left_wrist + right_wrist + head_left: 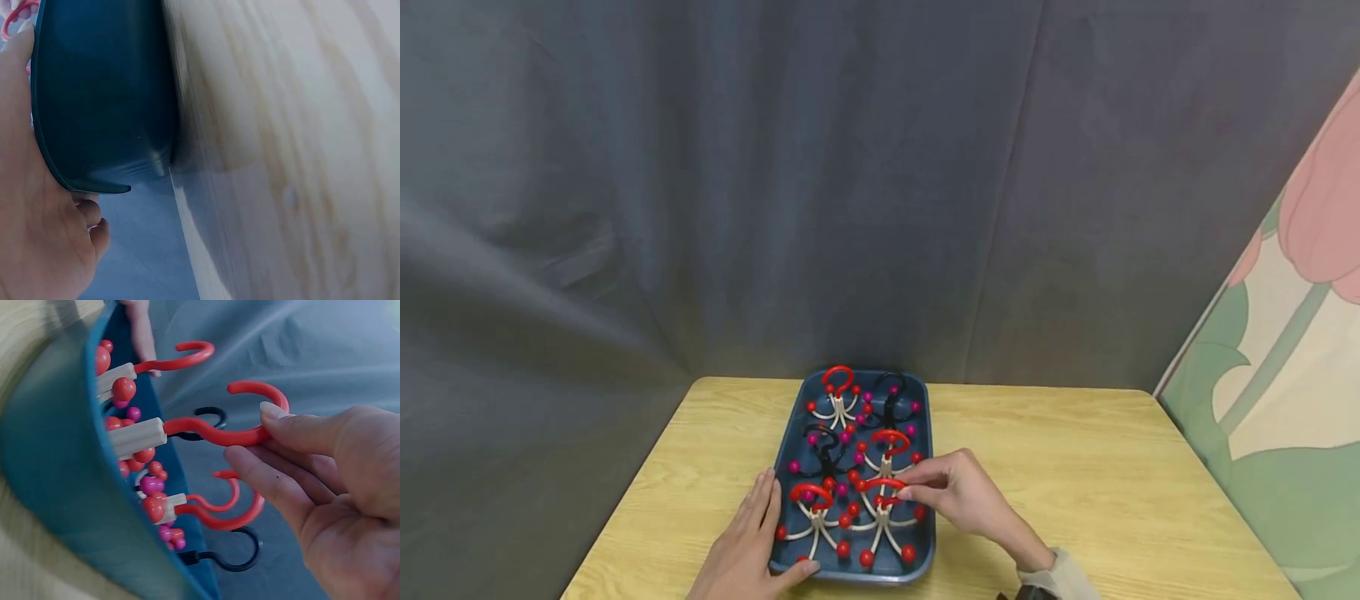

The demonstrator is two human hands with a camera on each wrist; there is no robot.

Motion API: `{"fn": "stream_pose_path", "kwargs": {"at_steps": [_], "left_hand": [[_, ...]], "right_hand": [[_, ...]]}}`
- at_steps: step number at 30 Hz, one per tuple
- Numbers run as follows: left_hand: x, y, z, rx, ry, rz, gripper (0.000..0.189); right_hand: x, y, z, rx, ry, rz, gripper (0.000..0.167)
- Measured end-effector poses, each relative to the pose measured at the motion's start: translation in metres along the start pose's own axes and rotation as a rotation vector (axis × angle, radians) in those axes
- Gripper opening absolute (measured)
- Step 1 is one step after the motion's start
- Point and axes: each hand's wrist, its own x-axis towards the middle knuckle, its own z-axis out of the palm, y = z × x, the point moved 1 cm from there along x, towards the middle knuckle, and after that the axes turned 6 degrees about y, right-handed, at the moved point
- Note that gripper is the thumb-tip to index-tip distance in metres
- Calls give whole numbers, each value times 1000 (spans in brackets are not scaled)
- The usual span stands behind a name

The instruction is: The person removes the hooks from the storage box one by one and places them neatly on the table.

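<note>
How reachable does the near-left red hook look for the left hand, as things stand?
Probably yes: the left hand rests at the blue tray's near-left corner, beside that red hook. Only the tray's rim seems to lie between, and the right hand pinches a different hook.

Tray (872,575) from head; closer from wrists

on my head feed the right hand (958,496) pinches a red hook (880,482) at the near right of the blue tray (850,572); the left hand (741,537) rests along its left rim. i see two black-hooked pieces (889,414) among the red-hooked ones (817,520), a dark curtain (850,208) behind.
</note>
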Motion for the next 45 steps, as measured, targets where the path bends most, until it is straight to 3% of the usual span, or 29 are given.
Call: {"fn": "stream_pose_path", "kwargs": {"at_steps": [11, 21, 30, 38, 45], "left_hand": [[0, -1, 0, 6, 42, 32, 132], [-1, 2, -1, 11, 29, 5, 134], [-1, 1, 0, -5, 32, 14, 132], [-2, 4, 3, -4, 37, -1, 135], [-4, -1, 2, 27, 118, 88, 129]], "right_hand": [[-1, -28, -30, -28, 32, -8, 17], [-7, -35, -70, -97, 123, -13, 20], [-11, -23, -98, -163, 180, 29, 20], [-1, -2, -125, -251, 240, 39, 20], [9, 20, -138, -324, 303, 33, 20]]}}
